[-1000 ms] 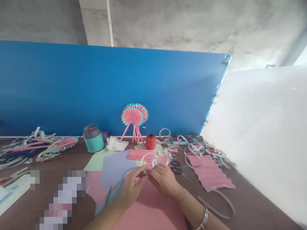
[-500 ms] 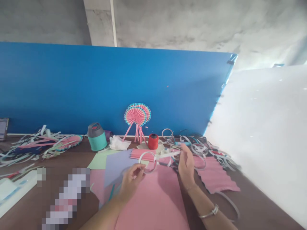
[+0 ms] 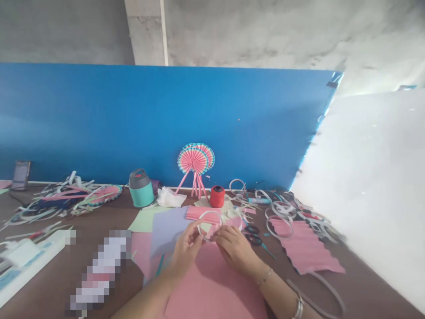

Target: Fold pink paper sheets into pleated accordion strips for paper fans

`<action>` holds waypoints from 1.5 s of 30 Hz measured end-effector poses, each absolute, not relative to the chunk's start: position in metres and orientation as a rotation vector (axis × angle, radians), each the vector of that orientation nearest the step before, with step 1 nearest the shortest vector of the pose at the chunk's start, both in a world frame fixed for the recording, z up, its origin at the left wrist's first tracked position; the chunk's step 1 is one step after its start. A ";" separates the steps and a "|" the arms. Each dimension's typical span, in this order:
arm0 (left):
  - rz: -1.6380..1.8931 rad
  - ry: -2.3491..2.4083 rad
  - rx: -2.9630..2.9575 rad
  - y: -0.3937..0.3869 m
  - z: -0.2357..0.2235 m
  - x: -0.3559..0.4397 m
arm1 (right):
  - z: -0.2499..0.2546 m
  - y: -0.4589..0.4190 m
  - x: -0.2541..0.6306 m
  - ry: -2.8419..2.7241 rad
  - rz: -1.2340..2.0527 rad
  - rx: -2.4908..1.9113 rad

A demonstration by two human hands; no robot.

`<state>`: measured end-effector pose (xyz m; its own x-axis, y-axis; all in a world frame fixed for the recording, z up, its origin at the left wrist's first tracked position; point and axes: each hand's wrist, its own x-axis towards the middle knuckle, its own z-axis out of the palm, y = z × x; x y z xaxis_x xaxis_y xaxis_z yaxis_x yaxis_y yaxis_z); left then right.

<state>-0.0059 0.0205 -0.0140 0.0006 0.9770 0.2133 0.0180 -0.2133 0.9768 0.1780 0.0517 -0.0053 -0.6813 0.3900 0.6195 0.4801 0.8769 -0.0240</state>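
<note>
Pinching the white ring narrowly by its left side with the left hand, opening toward the head, near the pink sheet's far end. Bunching the right hand at lower right; cannot tell its hold.

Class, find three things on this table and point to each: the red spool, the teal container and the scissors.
Red spool (image 3: pixel 217 197): head view, on its side.
Teal container (image 3: pixel 141 195): head view, on its body.
Scissors (image 3: pixel 254 239): head view, on a dark handle.
</note>
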 end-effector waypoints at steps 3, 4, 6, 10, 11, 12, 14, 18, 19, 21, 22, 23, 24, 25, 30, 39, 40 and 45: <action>1.307 1.095 1.439 0.019 -0.015 -0.005 | -0.011 0.059 0.181 -2.414 -0.192 -0.648; 1.301 1.120 1.457 0.019 -0.015 -0.006 | -0.012 0.060 0.182 -2.405 -0.190 -0.659; 1.296 1.261 1.506 0.020 -0.016 -0.008 | -0.013 0.062 0.183 -2.357 -0.159 -0.682; 0.966 1.861 1.808 0.024 -0.016 -0.018 | -0.015 0.065 0.187 -2.150 -0.078 -0.805; 0.781 2.020 1.880 0.025 -0.016 -0.020 | -0.016 0.066 0.189 -2.109 -0.070 -0.837; 0.580 2.152 1.921 0.026 -0.016 -0.023 | -0.017 0.067 0.190 -2.083 -0.064 -0.859; 0.237 2.308 1.916 0.027 -0.015 -0.027 | -0.019 0.069 0.193 -2.063 -0.046 -0.885; 0.070 2.322 2.008 0.030 -0.011 -0.037 | -0.021 0.070 0.195 -2.077 0.011 -0.923; 0.093 2.312 2.049 0.031 -0.009 -0.040 | -0.021 0.070 0.195 -2.079 0.025 -0.930; 0.132 2.306 2.087 0.034 -0.006 -0.046 | -0.021 0.070 0.194 -2.082 0.040 -0.924; 0.141 2.308 2.087 0.035 -0.005 -0.049 | -0.021 0.070 0.194 -2.087 0.046 -0.918; 0.145 2.312 2.082 0.037 -0.004 -0.051 | -0.021 0.070 0.194 -2.097 0.051 -0.913; 0.151 2.320 2.078 0.038 -0.004 -0.053 | -0.020 0.070 0.194 -2.114 0.052 -0.905; 0.157 2.333 2.071 0.039 -0.005 -0.054 | -0.021 0.071 0.193 -2.136 0.050 -0.900; 0.055 2.467 1.910 0.045 -0.014 -0.059 | -0.027 0.071 0.190 -2.339 0.006 -0.964; 0.116 2.460 1.999 0.041 0.000 -0.061 | -0.046 0.066 0.180 -2.547 -0.307 -0.986; 0.135 2.456 2.008 0.041 0.002 -0.060 | -0.045 0.064 0.179 -2.550 -0.307 -0.982; 0.216 2.497 1.963 0.041 0.016 -0.068 | -0.031 0.060 0.177 -2.551 -0.106 -0.991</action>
<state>-0.0676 0.0407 0.0158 -0.2392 0.9639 0.1165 0.9696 0.2309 0.0806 0.1775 0.0604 -0.0315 -0.6687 0.6321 0.3915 0.6623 0.7457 -0.0728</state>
